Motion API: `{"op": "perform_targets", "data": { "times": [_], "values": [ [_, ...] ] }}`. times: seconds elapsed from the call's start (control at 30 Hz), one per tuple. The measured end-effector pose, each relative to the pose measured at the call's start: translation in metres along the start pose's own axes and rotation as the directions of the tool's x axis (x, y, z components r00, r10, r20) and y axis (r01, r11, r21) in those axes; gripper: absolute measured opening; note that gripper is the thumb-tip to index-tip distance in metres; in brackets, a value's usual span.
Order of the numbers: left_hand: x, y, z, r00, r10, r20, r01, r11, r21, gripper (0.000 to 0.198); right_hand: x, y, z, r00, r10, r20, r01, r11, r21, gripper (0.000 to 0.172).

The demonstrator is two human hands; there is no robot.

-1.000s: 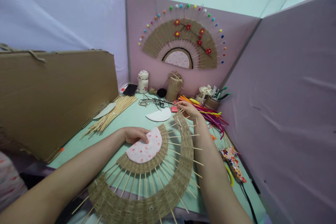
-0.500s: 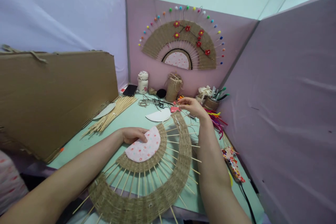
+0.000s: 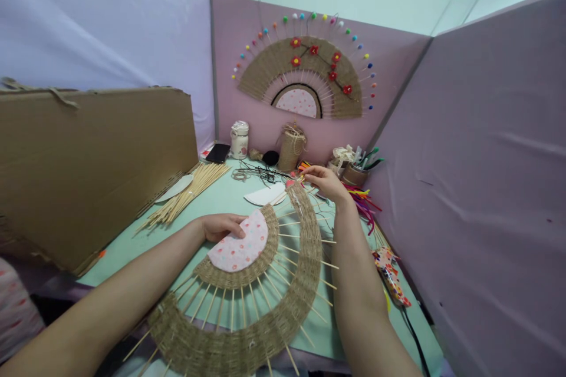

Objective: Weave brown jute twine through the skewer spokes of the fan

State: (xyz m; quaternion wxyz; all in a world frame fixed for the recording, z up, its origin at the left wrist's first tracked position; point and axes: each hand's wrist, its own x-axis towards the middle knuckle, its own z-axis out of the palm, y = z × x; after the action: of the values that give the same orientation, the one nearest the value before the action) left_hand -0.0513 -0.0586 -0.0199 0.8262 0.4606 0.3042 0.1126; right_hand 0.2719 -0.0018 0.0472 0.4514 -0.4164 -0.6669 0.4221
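Observation:
A half-round woven fan (image 3: pixel 305 253) with thin wooden sticks spreading from its centre is tilted in front of me. Its centre is a pink dotted cloth half-circle (image 3: pixel 241 247) edged with weave. My left hand (image 3: pixel 224 227) grips the straight edge of this centre, thumb on top and the other fingers hidden underneath. At the far end of the outer woven band, my right hand (image 3: pixel 325 181) has thumb and fingertips pinched at the tip of a stick (image 3: pixel 302 178). Whether anything else is in that pinch is too small to see.
Left of the fan lie a bundle of sticks (image 3: pixel 188 197) and a standing cardboard sheet (image 3: pixel 97 171). Behind are a white half-disc (image 3: pixel 264 194), black cords (image 3: pixel 265 172), a twine roll (image 3: pixel 292 149) and a white bottle (image 3: pixel 239 139). A glue gun (image 3: pixel 391 277) lies right. A finished fan (image 3: pixel 305 70) hangs ahead.
My right fingertips have come slightly down and closer to the stick tip at the band's end. My left hand keeps its grip, and the view has shifted a little.

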Motion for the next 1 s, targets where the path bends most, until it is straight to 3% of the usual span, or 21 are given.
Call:
{"op": "perform_targets", "data": {
  "times": [0.33, 0.57, 0.73, 0.83, 1.0],
  "values": [
    [0.000, 0.000, -0.001, 1.000, 0.004, -0.016, -0.003, 1.000, 0.022, 0.059, 0.003, 0.011, 0.009, 0.966, 0.181, 0.185, -0.221, 0.948, 0.230, 0.023],
    [0.002, 0.005, 0.002, 0.999, 0.048, 0.006, -0.048, 0.996, 0.073, 0.050, 0.002, 0.008, 0.010, 0.955, 0.189, 0.227, -0.240, 0.944, 0.225, 0.025],
    [0.012, 0.036, 0.017, 0.966, 0.225, -0.131, -0.203, 0.966, 0.162, 0.044, 0.004, 0.004, 0.015, 0.951, 0.192, 0.242, -0.241, 0.950, 0.196, 0.024],
    [0.025, 0.063, 0.032, 0.952, 0.288, -0.107, -0.264, 0.945, 0.192, 0.045, 0.004, 0.002, 0.018, 0.953, 0.185, 0.240, -0.232, 0.955, 0.186, 0.024],
    [0.062, 0.094, 0.054, 0.874, 0.395, -0.283, -0.349, 0.916, 0.200, 0.035, 0.003, -0.001, 0.018, 0.956, 0.171, 0.239, -0.216, 0.960, 0.178, 0.025]
  ]
}}
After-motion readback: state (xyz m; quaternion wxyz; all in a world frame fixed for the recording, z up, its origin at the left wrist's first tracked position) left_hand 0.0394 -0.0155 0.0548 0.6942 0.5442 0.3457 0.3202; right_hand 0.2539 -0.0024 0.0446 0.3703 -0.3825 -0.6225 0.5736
